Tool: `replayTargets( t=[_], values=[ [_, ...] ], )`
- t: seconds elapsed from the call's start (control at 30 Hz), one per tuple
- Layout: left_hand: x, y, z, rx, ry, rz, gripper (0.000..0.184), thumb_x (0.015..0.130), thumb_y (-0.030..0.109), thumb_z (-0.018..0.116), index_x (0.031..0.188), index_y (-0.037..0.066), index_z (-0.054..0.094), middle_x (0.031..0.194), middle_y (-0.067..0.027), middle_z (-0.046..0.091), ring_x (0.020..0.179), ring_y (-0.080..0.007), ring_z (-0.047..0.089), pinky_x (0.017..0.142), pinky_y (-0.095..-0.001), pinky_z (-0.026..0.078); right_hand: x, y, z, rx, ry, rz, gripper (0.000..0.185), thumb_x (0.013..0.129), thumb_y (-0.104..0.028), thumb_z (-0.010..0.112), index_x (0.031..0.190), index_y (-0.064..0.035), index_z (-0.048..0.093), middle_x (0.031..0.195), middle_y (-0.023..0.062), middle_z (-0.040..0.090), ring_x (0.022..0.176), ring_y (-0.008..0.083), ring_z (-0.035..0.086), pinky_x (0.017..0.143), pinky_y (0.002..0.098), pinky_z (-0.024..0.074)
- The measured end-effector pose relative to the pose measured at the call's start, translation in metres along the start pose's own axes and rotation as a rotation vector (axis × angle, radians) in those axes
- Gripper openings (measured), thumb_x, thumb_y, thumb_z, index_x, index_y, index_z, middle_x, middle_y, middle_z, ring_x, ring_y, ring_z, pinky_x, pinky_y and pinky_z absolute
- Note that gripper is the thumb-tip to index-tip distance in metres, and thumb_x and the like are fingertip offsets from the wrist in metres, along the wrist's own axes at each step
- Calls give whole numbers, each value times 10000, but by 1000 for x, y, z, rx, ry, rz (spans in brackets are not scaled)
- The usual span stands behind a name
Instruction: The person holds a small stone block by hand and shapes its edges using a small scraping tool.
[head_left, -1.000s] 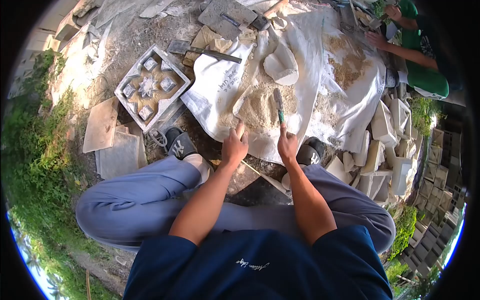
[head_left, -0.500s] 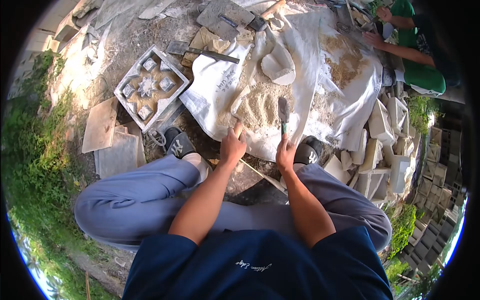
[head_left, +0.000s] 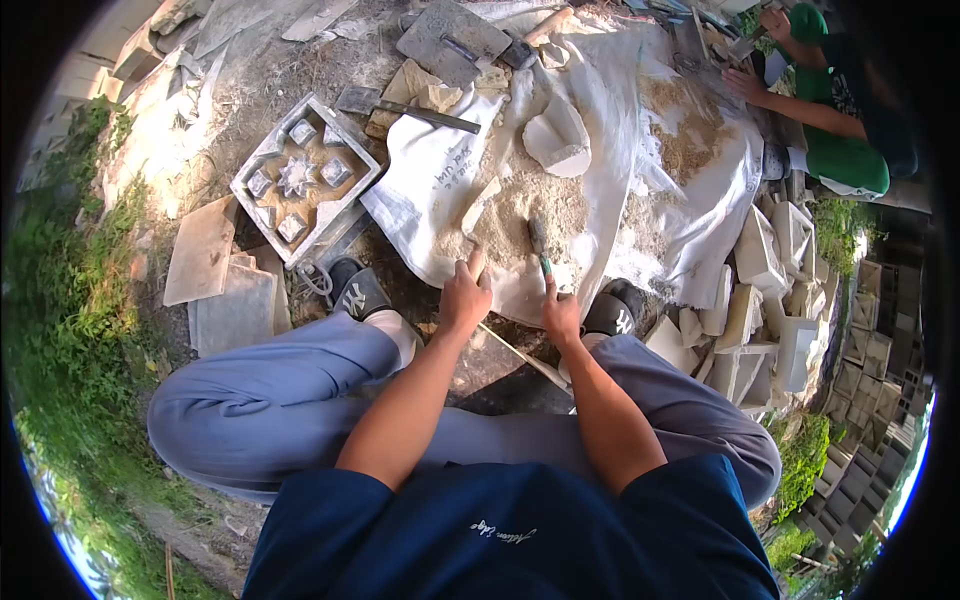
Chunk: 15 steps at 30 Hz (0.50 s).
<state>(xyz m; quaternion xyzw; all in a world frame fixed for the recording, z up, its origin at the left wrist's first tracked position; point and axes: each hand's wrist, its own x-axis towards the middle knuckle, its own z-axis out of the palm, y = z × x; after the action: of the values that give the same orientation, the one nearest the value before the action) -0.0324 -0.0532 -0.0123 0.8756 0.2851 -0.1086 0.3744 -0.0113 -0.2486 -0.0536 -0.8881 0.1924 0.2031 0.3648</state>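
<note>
My right hand [head_left: 561, 313] is closed round the handle of a small trowel [head_left: 540, 238], whose blade touches the pale sandy powder [head_left: 512, 222]. My left hand [head_left: 466, 298] grips a tool with a wooden handle [head_left: 476, 262] at the near edge of the powder; its far end is too small to make out. The powder lies on a white sack sheet [head_left: 404, 190]. A broken pale block [head_left: 558, 138] sits just beyond the powder, and a narrow pale piece [head_left: 482, 203] lies at its left.
A patterned square mould [head_left: 305, 178] lies left, near flat slabs [head_left: 234, 310]. A long dark tool [head_left: 428, 115] rests on stones ahead. Pale blocks [head_left: 763, 250] are piled right. Another person's hands [head_left: 752, 85] show at the upper right.
My right hand and the trowel have shifted left, and the blade has swung from upright to leaning left. My left hand has barely moved.
</note>
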Motion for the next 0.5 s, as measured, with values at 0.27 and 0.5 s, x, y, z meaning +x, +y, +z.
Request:
replayTargets(
  t=[0.27,0.5],
  values=[
    [2,0,1,-7,6,-16,388,906,330,593,1022,-32,513,901,-332,641,864,-503,626,761,-534,509,-8,-15,-4,401,17,-213,653,995,-446,501,606,79,508,507,183,467,483,267,396,527,475,325],
    [1,-2,3,17,1,2,362,896,296,594,1049,-22,511,905,-312,652,863,-493,635,761,-532,523,12,-26,-2,-106,-51,-21,788,940,-623,449,686,100,631,629,332,569,657,467,616,668,530,453]
  ],
)
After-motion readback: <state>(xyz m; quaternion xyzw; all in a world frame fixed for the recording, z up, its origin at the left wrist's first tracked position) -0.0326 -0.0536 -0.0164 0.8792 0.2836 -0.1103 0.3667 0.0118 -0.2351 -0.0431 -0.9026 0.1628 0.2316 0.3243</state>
